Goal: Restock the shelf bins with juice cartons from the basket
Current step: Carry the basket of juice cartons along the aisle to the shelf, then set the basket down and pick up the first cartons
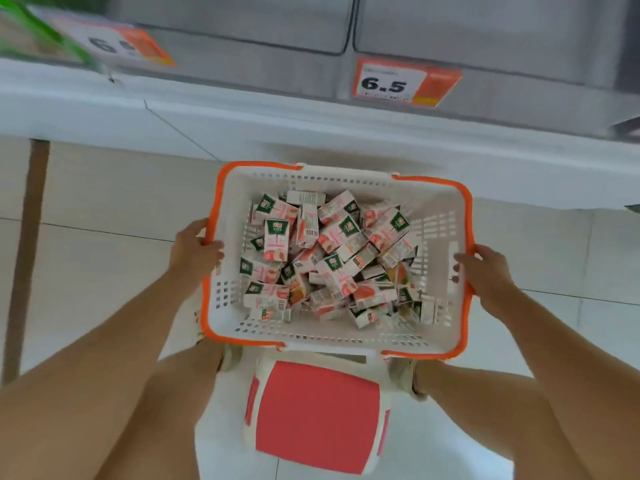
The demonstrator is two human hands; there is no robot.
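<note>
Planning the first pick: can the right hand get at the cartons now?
Probably not yet: the right hand grips the basket rim. Once it lets go, the cartons lie uncovered just beside it.

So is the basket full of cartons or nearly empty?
Partly full: juice cartons lie jumbled across the floor of the basket, well below its rim, with bare wall showing above.

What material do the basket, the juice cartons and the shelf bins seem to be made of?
The basket looks like moulded white plastic with an orange rim: slotted walls, smooth matte surface. The juice cartons look like printed coated paperboard: sharp folded edges, barcodes, slight sheen. The shelf bins seem to be translucent grey plastic with rounded corners, though blur leaves this uncertain.
</note>
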